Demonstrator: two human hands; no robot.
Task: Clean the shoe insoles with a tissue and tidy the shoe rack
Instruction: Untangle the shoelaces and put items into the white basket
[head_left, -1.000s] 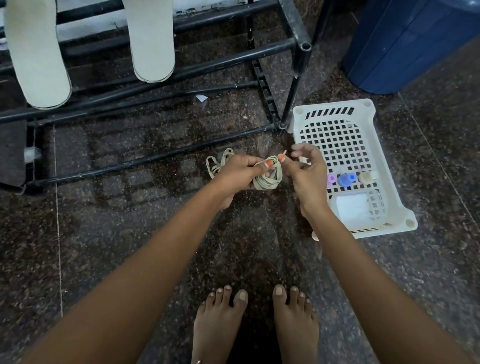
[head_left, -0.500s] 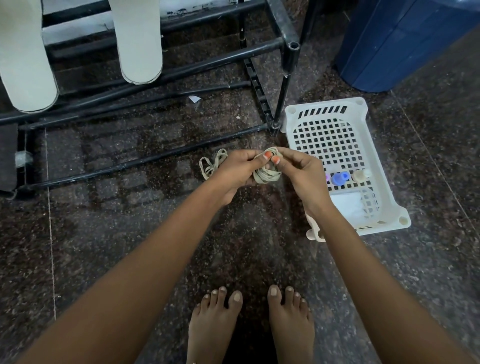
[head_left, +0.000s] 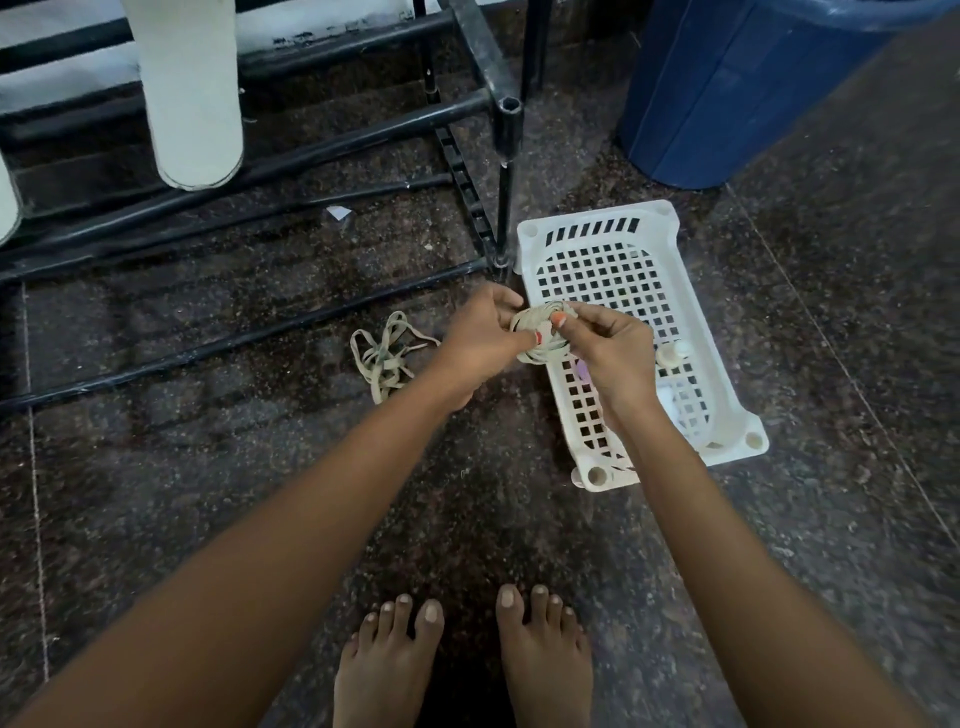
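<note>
Left hand (head_left: 480, 338) and right hand (head_left: 608, 353) meet over the dark speckled stone floor (head_left: 208, 493), fingers curled, both pinching a coiled beige flat shoelace (head_left: 545, 354) between them. I see a second, loose beige lace (head_left: 384, 353) lying just left of them. A white perforated plastic basket (head_left: 597, 215) sits under my right hand. Beyond, a pale grey shoe insole (head_left: 192, 93) leans on the black metal shoe rack (head_left: 363, 132), near a blue plastic bin (head_left: 727, 88).

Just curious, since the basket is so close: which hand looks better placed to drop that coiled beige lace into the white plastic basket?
Probably the right hand: it hangs over the white perforated plastic basket while pinching the coiled beige shoelace. The left hand is beside it, over the dark floor.
</note>
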